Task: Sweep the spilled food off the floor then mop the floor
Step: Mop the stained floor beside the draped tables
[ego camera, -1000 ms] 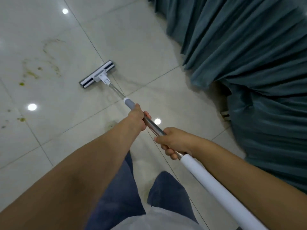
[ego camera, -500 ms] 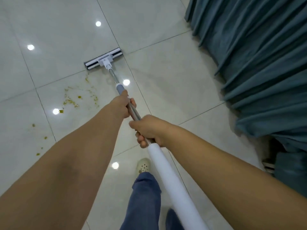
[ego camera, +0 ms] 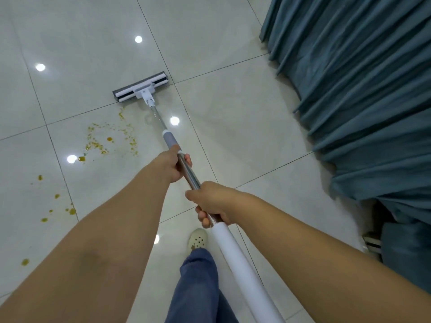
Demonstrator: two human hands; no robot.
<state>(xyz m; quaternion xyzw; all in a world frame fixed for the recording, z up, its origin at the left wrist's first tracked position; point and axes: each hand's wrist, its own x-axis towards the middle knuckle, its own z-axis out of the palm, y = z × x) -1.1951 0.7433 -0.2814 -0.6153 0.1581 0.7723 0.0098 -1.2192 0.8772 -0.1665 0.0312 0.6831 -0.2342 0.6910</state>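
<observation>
Mop [ego camera: 149,94] gripped two-handed, flat grey-white head beside yellow spill [ego camera: 109,138]

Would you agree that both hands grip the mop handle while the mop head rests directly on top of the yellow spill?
Not quite: the head view shows the mop head on clean tile just beyond the yellow spill, not on it. Both the left hand and right hand do grip the mop handle.

Open floor [ego camera: 233,136] left of curtain [ego camera: 361,101]

mop [ego camera: 140,89]: 1 | hands [ego camera: 171,165]: 2 | curtain [ego camera: 361,89]: 1 | shoe [ego camera: 197,238]: 1 | food spots [ego camera: 95,144]: perhaps dozens
</observation>
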